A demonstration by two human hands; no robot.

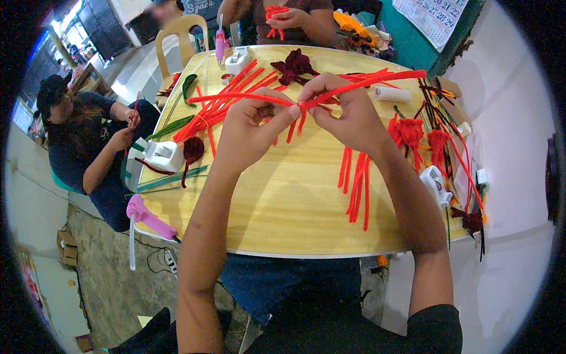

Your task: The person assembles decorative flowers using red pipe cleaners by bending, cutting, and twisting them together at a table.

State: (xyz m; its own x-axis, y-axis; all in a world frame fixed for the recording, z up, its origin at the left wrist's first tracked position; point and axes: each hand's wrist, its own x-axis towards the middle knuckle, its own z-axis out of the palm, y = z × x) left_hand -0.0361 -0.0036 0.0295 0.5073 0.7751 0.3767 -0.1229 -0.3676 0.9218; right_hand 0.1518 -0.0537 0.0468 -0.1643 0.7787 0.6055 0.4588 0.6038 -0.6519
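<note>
Above the middle of the table, my left hand [250,127] and my right hand [354,121] are close together. Between thumb and fingers, both pinch red pipe cleaners [377,82] that meet where my fingertips nearly touch. Long ends stick out to the left and right, and short ends hang below. Beyond my left hand lies a pile of loose red pipe cleaners [206,115]. Several more red pipe cleaners [356,189] lie by my right forearm. A dark red fuzzy flower [295,65] rests beyond my hands, and a dark red rose-shaped piece [193,150] sits left of my left forearm.
On the table [283,218] are a pink glue gun [154,219], white tape dispensers [164,155] and green stems [174,182] at left. Red pipe-cleaner flowers [410,133] and another white dispenser [435,184] are at right. One co-worker [79,130] sits left; another [295,20] sits across.
</note>
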